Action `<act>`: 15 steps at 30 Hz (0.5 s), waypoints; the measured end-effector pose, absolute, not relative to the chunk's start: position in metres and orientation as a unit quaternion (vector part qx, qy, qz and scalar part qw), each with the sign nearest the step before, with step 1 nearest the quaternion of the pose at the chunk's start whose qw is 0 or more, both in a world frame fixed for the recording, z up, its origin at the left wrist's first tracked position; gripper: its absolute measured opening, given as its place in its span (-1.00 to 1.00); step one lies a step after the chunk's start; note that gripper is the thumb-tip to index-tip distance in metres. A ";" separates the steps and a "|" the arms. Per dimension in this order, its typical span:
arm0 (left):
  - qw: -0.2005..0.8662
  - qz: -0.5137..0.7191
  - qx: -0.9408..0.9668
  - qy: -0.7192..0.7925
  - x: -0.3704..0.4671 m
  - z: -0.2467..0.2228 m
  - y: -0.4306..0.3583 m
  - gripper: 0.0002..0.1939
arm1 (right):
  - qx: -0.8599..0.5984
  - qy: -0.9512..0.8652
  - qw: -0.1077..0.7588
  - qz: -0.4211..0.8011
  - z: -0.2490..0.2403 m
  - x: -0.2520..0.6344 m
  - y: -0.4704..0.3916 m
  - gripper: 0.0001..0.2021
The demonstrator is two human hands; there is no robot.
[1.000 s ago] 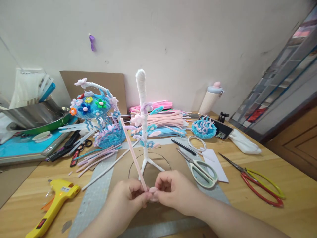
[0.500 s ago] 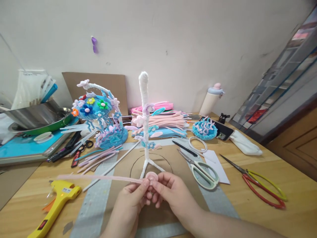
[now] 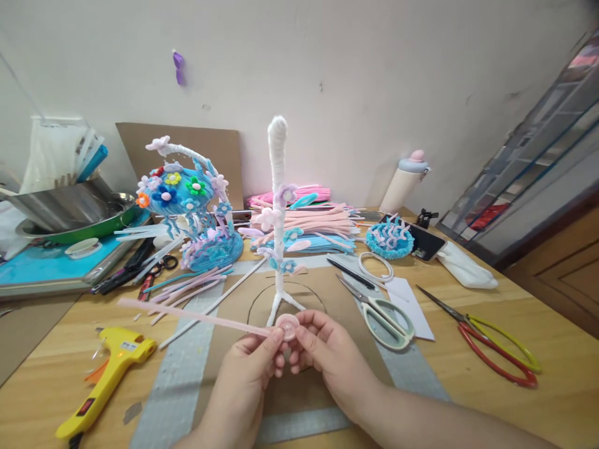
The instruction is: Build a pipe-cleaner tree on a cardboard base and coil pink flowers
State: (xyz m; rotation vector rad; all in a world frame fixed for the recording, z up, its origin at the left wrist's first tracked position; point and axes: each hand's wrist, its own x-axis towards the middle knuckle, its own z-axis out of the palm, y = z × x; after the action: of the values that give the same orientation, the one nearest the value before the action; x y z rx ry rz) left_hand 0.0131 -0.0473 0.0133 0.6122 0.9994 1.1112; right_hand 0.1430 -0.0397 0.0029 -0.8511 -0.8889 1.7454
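Note:
A pink pipe cleaner is coiled at one end into a small flat spiral, its long straight tail reaching out to the left. My left hand pinches it where the tail meets the coil. On the coil's right side, my right hand grips the rim between thumb and fingers. Just behind the hands stands a white wrapped stem on splayed feet, with lilac, pink and blue fuzzy flowers and leaves along it. Cardboard with a drawn circle lies beneath.
A yellow glue gun lies at left. Pale-green scissors and red-yellow scissors lie at right. Behind are a flowered blue pipe-cleaner model, bundles of pipe cleaners, a blue fuzzy basket and a bottle.
The coil has been tipped so its spiral face shows more. The tail's free end has risen. The whole view has shifted slightly.

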 end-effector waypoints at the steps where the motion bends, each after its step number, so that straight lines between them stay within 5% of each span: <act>1: 0.682 0.497 0.279 0.458 0.013 0.013 -0.048 -0.76 | -0.355 -0.373 0.483 0.708 0.003 0.144 -0.039 -0.65; 15: 0.608 0.478 0.383 0.505 0.010 0.008 -0.048 -0.72 | -0.339 -0.421 0.458 0.705 0.010 0.150 -0.038 -0.74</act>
State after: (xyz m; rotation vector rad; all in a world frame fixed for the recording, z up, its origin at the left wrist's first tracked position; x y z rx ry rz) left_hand 0.0098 -0.0479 0.0082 0.8848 1.1676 1.1050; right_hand 0.1503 -0.0378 0.0096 -0.8363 -1.0385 1.7383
